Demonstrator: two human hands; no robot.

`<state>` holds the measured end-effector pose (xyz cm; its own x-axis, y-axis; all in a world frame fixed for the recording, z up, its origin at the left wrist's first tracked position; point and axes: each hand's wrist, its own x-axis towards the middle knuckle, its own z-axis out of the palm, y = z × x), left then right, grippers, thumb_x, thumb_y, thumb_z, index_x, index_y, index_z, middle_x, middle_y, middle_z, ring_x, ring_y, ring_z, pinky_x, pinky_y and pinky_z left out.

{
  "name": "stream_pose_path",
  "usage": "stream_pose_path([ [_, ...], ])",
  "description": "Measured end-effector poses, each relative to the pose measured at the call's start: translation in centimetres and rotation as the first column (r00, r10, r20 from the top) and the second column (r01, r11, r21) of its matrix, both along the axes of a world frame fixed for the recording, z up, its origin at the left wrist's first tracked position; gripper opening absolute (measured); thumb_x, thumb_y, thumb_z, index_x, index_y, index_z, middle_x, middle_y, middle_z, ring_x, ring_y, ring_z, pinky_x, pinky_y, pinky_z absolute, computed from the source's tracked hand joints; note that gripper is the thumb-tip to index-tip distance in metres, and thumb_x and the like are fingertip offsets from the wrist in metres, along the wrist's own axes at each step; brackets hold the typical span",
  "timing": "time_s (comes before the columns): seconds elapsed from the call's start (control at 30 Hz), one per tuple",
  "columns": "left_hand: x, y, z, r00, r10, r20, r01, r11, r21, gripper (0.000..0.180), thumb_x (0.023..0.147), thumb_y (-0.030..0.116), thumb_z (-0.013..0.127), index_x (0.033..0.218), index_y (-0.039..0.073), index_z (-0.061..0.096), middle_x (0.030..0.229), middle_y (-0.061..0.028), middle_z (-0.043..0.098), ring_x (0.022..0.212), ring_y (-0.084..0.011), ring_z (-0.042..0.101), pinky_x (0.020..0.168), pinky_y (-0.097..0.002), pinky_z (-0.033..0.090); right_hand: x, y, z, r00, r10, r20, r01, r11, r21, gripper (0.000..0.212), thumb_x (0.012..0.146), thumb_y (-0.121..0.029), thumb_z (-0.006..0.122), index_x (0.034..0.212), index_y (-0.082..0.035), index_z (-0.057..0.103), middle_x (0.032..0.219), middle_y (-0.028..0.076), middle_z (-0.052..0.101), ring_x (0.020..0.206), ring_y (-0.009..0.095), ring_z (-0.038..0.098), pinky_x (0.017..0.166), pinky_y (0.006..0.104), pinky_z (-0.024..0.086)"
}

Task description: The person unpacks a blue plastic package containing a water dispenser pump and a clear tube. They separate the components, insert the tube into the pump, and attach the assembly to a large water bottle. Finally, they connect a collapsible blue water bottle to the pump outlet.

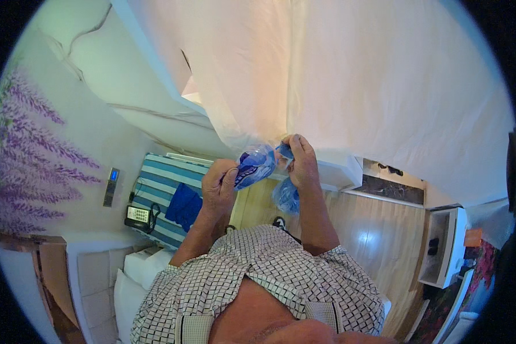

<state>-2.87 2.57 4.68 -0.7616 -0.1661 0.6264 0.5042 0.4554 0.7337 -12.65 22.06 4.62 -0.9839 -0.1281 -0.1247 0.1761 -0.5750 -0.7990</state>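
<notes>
In front of my chest, my left hand (219,182) is closed on one end of a blue-and-clear plastic packet (257,166) with dark and white print. The fingers of my right hand (304,160) are pinched together on a small blue piece of plastic (285,151) at the packet's other side. Whether that piece is still joined to the packet I cannot tell. Below my right hand, beside the wrist, is a crumpled translucent blue plastic bag (286,196). What bears its weight is hidden from this view.
Large pale cloth sheets (384,86) hang ahead of me, close to my hands. At left, a blue-and-white striped surface (157,186) carries a telephone (140,217) and a folded blue cloth (183,206). On the right, a white open cabinet (444,246) stands on the wooden floor (378,241).
</notes>
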Motion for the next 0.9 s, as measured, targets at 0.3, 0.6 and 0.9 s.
stream_pose_path([
  [0.3, -0.3, -2.2, 0.5, 0.982, -0.171, 0.079, 0.180, 0.975, -0.129, 0.008, 0.095, 0.005, 0.061, 0.098, 0.000, 0.066, 0.094, -0.0127, 0.067, 0.087, -0.0226, 0.064, 0.079, -0.0322, 0.051, 3.4, 1.3, 1.6, 0.752, 0.527, -0.396, -0.119, 0.699, 0.705, 0.012, 0.093, -0.012, 0.064, 0.099, -0.002, 0.068, 0.077, 0.002, 0.065, 0.069, 0.008, 0.059, 0.060, 0.0266, 0.050],
  [0.6, 1.5, -0.1, -0.6, 0.914, -0.129, 0.386, 0.116, 0.992, 0.057, 0.009, 0.095, 0.008, 0.061, 0.095, 0.000, 0.066, 0.084, -0.0073, 0.064, 0.074, -0.0132, 0.058, 0.067, -0.0277, 0.048, 5.4, 0.1, 0.2, 0.641, 0.727, -0.248, -0.155, 0.438, 0.885, 0.024, 0.092, -0.029, 0.062, 0.094, -0.005, 0.065, 0.083, 0.021, 0.066, 0.075, 0.040, 0.064, 0.066, 0.0465, 0.050],
  [0.9, 3.5, 0.5, -4.0, 0.753, -0.274, 0.598, -0.233, 0.739, 0.632, 0.019, 0.098, 0.017, 0.059, 0.092, 0.000, 0.064, 0.079, 0.0040, 0.057, 0.069, -0.0045, 0.050, 0.062, -0.0207, 0.042, 9.0, -1.1, -3.5, 0.608, 0.705, -0.366, 0.111, 0.381, 0.918, 0.017, 0.090, -0.027, 0.062, 0.092, -0.010, 0.059, 0.076, 0.015, 0.066, 0.068, 0.037, 0.065, 0.059, 0.0494, 0.050],
])
